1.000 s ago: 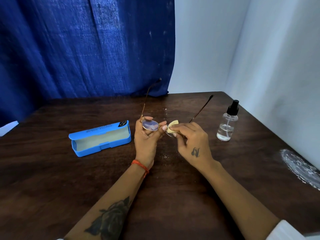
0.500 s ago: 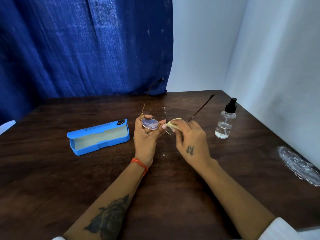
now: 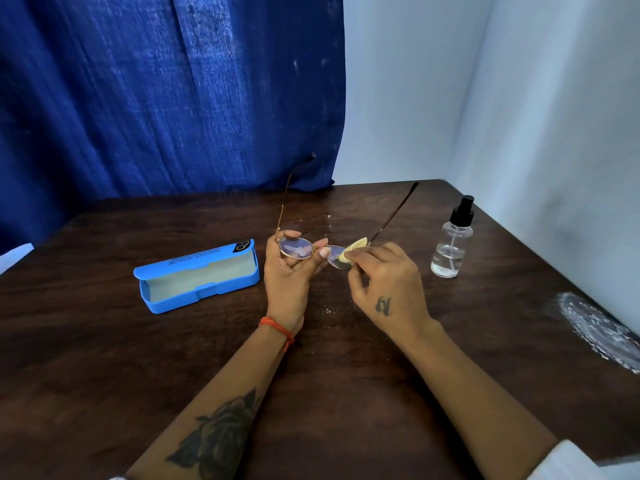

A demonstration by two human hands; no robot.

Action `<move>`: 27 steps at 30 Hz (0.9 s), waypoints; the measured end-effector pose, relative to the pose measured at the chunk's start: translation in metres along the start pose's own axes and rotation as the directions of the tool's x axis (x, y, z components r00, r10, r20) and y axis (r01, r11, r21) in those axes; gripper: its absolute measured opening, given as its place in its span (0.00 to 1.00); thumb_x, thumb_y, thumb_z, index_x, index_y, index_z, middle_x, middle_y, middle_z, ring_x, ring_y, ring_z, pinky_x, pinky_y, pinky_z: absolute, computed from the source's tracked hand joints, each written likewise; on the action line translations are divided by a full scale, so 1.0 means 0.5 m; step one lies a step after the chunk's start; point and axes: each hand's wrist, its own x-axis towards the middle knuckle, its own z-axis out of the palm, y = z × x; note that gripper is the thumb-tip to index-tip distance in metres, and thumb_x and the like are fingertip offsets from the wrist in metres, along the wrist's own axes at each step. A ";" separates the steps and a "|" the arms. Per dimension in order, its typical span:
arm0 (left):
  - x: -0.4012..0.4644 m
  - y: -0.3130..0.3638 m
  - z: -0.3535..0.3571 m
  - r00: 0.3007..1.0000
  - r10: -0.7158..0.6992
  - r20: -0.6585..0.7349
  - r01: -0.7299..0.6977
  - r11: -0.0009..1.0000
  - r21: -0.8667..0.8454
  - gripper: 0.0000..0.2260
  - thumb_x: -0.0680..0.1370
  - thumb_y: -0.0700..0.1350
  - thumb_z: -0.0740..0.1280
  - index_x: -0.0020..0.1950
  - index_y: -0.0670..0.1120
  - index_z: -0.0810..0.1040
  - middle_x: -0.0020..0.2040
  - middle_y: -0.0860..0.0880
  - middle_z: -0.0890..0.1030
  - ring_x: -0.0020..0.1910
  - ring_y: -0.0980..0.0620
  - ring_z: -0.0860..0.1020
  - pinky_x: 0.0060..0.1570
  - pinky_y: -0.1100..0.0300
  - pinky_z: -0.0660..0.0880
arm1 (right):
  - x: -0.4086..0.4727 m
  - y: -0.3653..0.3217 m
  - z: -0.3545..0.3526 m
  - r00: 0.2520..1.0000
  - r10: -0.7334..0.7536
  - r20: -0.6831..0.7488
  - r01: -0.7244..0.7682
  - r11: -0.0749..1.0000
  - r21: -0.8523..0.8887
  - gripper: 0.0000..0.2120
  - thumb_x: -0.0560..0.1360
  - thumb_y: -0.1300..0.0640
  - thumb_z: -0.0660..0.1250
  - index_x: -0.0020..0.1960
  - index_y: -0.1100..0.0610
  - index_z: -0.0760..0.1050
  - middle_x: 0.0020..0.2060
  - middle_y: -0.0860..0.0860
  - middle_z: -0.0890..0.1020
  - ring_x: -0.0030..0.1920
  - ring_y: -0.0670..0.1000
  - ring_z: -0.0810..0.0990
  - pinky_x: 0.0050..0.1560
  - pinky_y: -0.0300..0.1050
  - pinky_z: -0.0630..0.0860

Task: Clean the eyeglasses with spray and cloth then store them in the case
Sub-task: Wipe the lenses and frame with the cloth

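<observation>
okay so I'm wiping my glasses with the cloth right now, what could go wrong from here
The left hand pinches the eyeglasses at one lens only, so pressing with the cloth could twist the thin frame. The open temples point toward the spray bottle, which a swing might tip.

The surface [image 3: 104, 341] is showing dark wood grain with a dull sheen, speckled with pale dust. The eyeglasses [image 3: 298, 248] are gleaming: thin gold-toned metal wire around glossy clear lenses. A soft, matt yellow cloth [image 3: 353, 251] is pressing on one lens. The case [image 3: 197, 275] is looking like smooth blue plastic, the spray bottle [image 3: 450, 244] clear and shiny under a black cap, the curtain [image 3: 156, 98] coarse woven fabric.
</observation>
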 end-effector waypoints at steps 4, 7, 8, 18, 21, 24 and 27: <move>-0.003 -0.002 0.004 0.999 0.009 0.033 -0.010 1.000 0.027 0.17 0.71 0.33 0.69 0.53 0.47 0.68 0.50 0.42 0.82 0.51 0.51 0.82 0.48 0.59 0.80 | 0.008 -0.014 0.009 0.999 0.032 0.000 -0.032 0.999 -0.015 0.12 0.73 0.60 0.59 0.48 0.62 0.80 0.37 0.55 0.84 0.36 0.55 0.79 0.37 0.45 0.78; -0.007 -0.003 0.007 0.998 0.026 0.054 -0.030 0.997 0.065 0.16 0.72 0.33 0.69 0.52 0.50 0.69 0.49 0.43 0.82 0.51 0.50 0.82 0.48 0.58 0.80 | 0.013 -0.017 0.009 0.997 0.079 0.015 -0.079 0.996 0.036 0.10 0.71 0.63 0.62 0.47 0.61 0.80 0.37 0.55 0.83 0.37 0.55 0.79 0.38 0.44 0.77; -0.007 -0.003 0.006 0.998 0.028 0.052 -0.031 0.998 0.060 0.16 0.72 0.33 0.69 0.52 0.50 0.69 0.49 0.43 0.82 0.51 0.50 0.82 0.48 0.58 0.80 | 0.013 -0.015 0.008 0.996 0.081 0.029 -0.082 0.995 0.062 0.11 0.69 0.65 0.64 0.48 0.60 0.81 0.38 0.55 0.84 0.38 0.55 0.80 0.40 0.42 0.76; -0.001 -0.004 0.003 1.000 0.003 0.024 -0.003 1.000 0.018 0.17 0.72 0.33 0.68 0.54 0.48 0.69 0.50 0.40 0.82 0.53 0.50 0.81 0.49 0.56 0.80 | 0.008 -0.018 -0.008 0.996 0.040 0.083 -0.040 0.999 -0.002 0.15 0.68 0.62 0.58 0.46 0.60 0.81 0.38 0.54 0.84 0.38 0.54 0.79 0.40 0.43 0.78; 0.001 -0.004 -0.002 1.000 -0.008 -0.003 0.007 1.000 -0.023 0.17 0.72 0.32 0.68 0.55 0.46 0.68 0.49 0.42 0.82 0.53 0.49 0.81 0.49 0.56 0.80 | 0.003 -0.020 -0.010 0.996 0.035 0.081 -0.034 0.999 -0.005 0.14 0.68 0.58 0.58 0.43 0.60 0.81 0.37 0.53 0.83 0.38 0.52 0.78 0.39 0.43 0.76; 0.002 -0.003 -0.003 1.000 -0.016 -0.018 0.015 0.999 -0.038 0.17 0.72 0.33 0.68 0.56 0.47 0.68 0.50 0.41 0.82 0.53 0.49 0.81 0.50 0.56 0.80 | -0.002 -0.023 -0.011 1.000 0.003 0.013 -0.005 0.996 0.089 0.10 0.68 0.61 0.62 0.45 0.59 0.81 0.38 0.52 0.83 0.39 0.51 0.77 0.42 0.38 0.73; 0.004 -0.005 -0.005 0.999 -0.034 -0.011 0.033 0.998 -0.047 0.16 0.73 0.33 0.67 0.55 0.48 0.68 0.52 0.40 0.82 0.54 0.46 0.81 0.54 0.52 0.78 | -0.003 -0.027 -0.006 0.998 -0.064 -0.001 0.063 0.983 0.171 0.10 0.69 0.64 0.68 0.50 0.59 0.81 0.45 0.52 0.84 0.44 0.50 0.78 0.49 0.35 0.71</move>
